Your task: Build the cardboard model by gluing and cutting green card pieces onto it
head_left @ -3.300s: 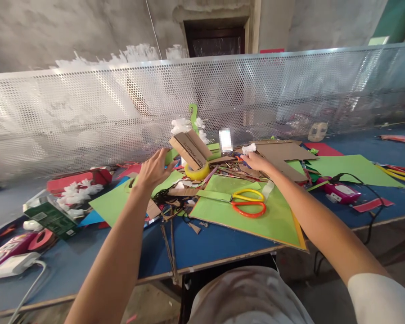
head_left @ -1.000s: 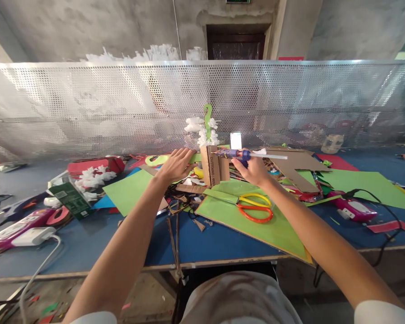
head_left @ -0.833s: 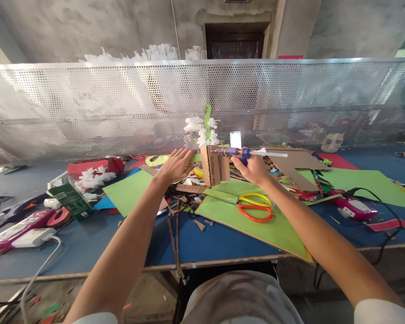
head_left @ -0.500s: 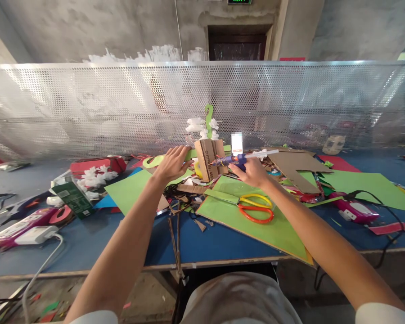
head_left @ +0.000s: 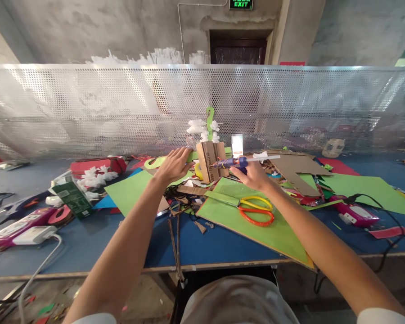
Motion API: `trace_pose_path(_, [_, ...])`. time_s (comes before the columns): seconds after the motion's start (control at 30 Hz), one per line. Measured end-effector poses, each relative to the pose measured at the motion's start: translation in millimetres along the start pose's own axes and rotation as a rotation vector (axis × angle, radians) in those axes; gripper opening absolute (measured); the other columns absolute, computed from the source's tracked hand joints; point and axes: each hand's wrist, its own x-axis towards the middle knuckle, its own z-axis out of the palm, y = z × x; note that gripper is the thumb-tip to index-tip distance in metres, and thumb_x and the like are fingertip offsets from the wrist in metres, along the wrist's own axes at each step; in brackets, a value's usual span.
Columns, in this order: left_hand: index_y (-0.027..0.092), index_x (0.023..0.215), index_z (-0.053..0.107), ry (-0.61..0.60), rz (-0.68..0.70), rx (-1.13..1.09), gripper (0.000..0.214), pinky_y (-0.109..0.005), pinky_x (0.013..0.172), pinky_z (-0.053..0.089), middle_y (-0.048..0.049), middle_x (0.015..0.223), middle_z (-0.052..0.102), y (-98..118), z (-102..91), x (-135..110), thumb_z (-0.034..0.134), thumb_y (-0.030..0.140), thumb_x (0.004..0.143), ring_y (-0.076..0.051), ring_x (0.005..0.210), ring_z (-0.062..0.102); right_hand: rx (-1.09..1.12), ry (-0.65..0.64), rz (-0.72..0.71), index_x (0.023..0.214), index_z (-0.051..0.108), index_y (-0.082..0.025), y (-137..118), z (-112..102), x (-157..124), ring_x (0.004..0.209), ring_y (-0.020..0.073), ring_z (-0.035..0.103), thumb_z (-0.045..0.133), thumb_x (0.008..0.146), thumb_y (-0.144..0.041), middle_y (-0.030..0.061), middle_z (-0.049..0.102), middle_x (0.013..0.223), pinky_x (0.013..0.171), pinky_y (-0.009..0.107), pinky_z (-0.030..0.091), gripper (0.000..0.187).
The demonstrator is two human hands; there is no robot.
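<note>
My right hand (head_left: 254, 174) is wrapped round the handle of a blue glue gun (head_left: 227, 163), with a whitish glue stick (head_left: 265, 158) poking out of its back. The nozzle points left at a brown cardboard piece (head_left: 205, 157) with printed letters, standing upright. Whether the tip touches it I cannot tell. My left hand (head_left: 175, 165) is over a curved green paper strip (head_left: 154, 161), which shows on both sides of it between fingers and thumb. Behind the cardboard rise a green hooked shape (head_left: 209, 119) and white tufts (head_left: 196, 126). A yellow roll (head_left: 198, 171) lies partly hidden beside the cardboard.
Scissors (head_left: 256, 210) with yellow and orange handles lie on green sheets (head_left: 229, 220) in front of my right hand. Cardboard (head_left: 295, 171) lies at right. Magenta power strips (head_left: 354, 213) with cords sit at both sides. A perforated metal screen (head_left: 121, 108) stands behind the table.
The view has tilted up slightly, so the exit sign shows more. Both hands, the glue gun and the cardboard keep nearly the same places; the gun's nozzle sits slightly lower against the cardboard.
</note>
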Motion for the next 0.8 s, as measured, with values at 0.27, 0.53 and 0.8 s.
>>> trace_pose_path(0.27, [0.016,0.137,0.050,-0.008,-0.062,-0.042,0.044,-0.049,0.097,0.048,-0.0173,0.118,0.064,-6,5.1,-4,0.040,0.045,0.106,-0.034,0.109,0.060,-0.085,-0.141,-0.062,0.069,0.057,-0.025,2,-3,1,0.059,0.0179,0.047,0.054,0.098,-0.053,-0.0005,0.053,0.060,0.060,0.033,0.029,0.041])
trace_pose_path(0.53, [0.016,0.137,0.051,-0.004,-0.054,-0.057,0.043,-0.050,0.096,0.048,-0.0184,0.118,0.065,-9,7.6,-4,0.043,0.042,0.104,-0.035,0.109,0.059,-0.095,-0.103,-0.056,0.069,0.059,-0.024,3,-1,0,0.062,0.0186,0.049,0.053,0.099,-0.051,0.0007,0.054,0.061,0.062,0.034,0.030,0.040])
trace_pose_path(0.8, [0.015,0.135,0.052,-0.006,-0.086,-0.063,0.043,-0.050,0.095,0.049,-0.0184,0.114,0.065,-14,9.5,-6,0.043,0.043,0.104,-0.036,0.108,0.060,-0.020,-0.183,-0.011,0.076,0.062,-0.025,5,-7,-1,0.061,0.0183,0.049,0.060,0.096,-0.054,0.0000,0.056,0.066,0.061,0.034,0.032,0.036])
